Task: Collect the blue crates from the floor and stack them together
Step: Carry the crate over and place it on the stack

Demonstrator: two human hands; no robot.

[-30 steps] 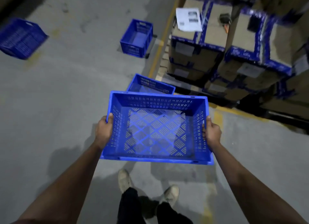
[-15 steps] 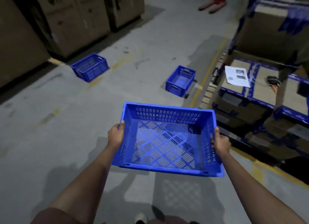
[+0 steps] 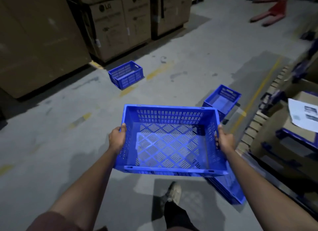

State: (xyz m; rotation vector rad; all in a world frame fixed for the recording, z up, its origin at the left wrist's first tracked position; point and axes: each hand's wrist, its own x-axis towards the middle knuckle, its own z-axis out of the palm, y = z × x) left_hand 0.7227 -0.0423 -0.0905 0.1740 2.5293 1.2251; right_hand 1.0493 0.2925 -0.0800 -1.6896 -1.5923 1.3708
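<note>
1. Both hands carry one blue crate (image 3: 169, 141) at waist height above the floor (image 3: 51, 136). The left hand (image 3: 117, 138) grips the crate's left short wall with its fingers curled under the rim and the thumb on top; the right hand (image 3: 224, 141) grips the right short wall the same way.

2. Compared with a second ago, the view has lifted from looking almost straight down to looking along the aisle. The stacked cartons (image 3: 120, 24) on the left and a red pallet jack (image 3: 273, 10) at the far end are now in sight.

3. The grip and the held crate's place between the hands have not changed; one shoe (image 3: 174, 192) is forward, mid-stride.

4. A second crate (image 3: 228, 187), which earlier showed just beyond the held one, now lies below and behind its right corner, close to the pallet edge (image 3: 258, 120).

5. Two more crates remain on the floor: the middle crate (image 3: 222, 101) near the yellow line (image 3: 254, 99), and the far crate (image 3: 126, 74) by the cartons, well apart from each other.

6. My reading: the person is walking on toward the remaining crates, so collecting is under way and no stack is visible yet.
</note>
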